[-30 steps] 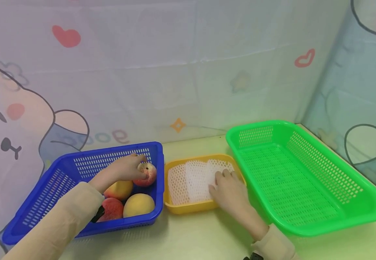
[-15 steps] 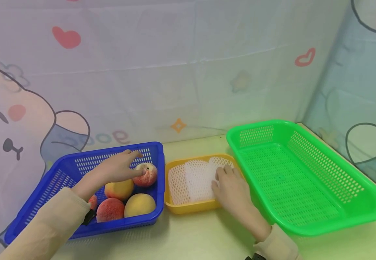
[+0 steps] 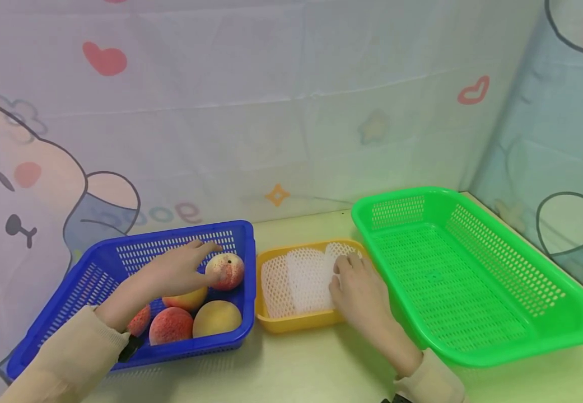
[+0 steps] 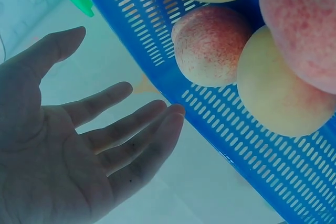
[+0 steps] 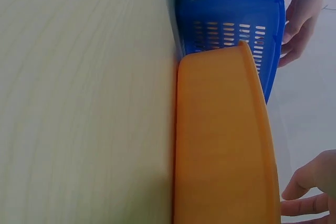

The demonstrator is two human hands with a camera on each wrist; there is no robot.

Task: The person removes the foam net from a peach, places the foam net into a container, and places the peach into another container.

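My left hand [image 3: 180, 267] hovers over the blue basket [image 3: 248, 246], fingers spread and holding nothing. Beside its thumb lies a red-and-cream peach [image 3: 228, 272]. In the left wrist view, the palm of the left hand [image 4: 63, 145] faces the camera, apart from that peach [image 4: 210, 48]. Further peaches, one red [image 3: 171, 326] and one yellow [image 3: 217, 319], lie in the same basket. My right hand [image 3: 364, 294] is over the right side of the yellow basket [image 3: 296, 323], fingers lightly bent at a white foam net [image 3: 341, 249]. Two more foam nets [image 3: 307, 280] lie beside it.
A large green basket [image 3: 447, 280] stands at the right, close to the yellow one. The blue basket is just left of the yellow one on a pale table [image 3: 291, 364]. A printed cloth [image 3: 251, 123] hangs behind.
My left hand has drawn back left from the red-and-cream peach, its fingers now off it. The right hand has shifted slightly right, and the foam net under it lies a little differently.
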